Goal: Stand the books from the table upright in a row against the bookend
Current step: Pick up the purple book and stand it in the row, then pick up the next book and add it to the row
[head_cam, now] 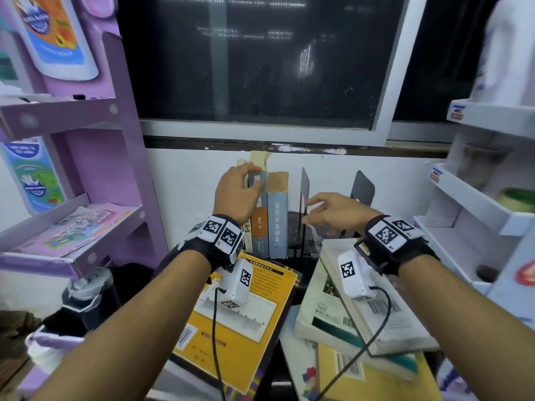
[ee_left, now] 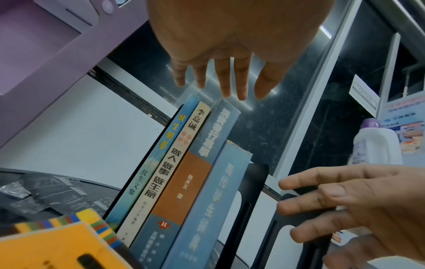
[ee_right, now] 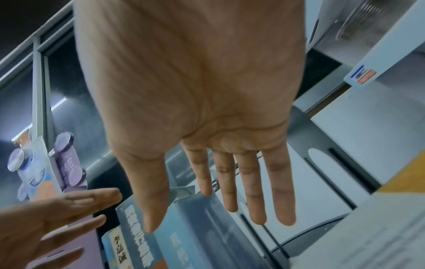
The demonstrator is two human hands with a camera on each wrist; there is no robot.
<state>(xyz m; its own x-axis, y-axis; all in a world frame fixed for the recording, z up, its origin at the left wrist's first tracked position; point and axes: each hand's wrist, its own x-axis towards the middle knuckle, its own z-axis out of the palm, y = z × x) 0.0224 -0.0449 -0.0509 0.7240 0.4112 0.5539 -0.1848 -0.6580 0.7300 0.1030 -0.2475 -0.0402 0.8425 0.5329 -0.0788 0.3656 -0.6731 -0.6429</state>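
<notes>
Blue-spined upright books (head_cam: pixel 267 215) stand at twelve o'clock beside the black bookend (head_cam: pixel 304 195). Left hand (head_cam: pixel 237 192) and right hand (head_cam: pixel 333 211) hover with fingers spread, gripping nothing. Advise squaring the row before fetching the yellow book (head_cam: pixel 240 319) at six.

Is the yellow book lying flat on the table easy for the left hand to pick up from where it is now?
Probably yes. The left hand is open up by the standing books, holding nothing, and the yellow book lies right beneath its wrist with nothing stacked on it. The hand would only need to draw back and down.
</notes>
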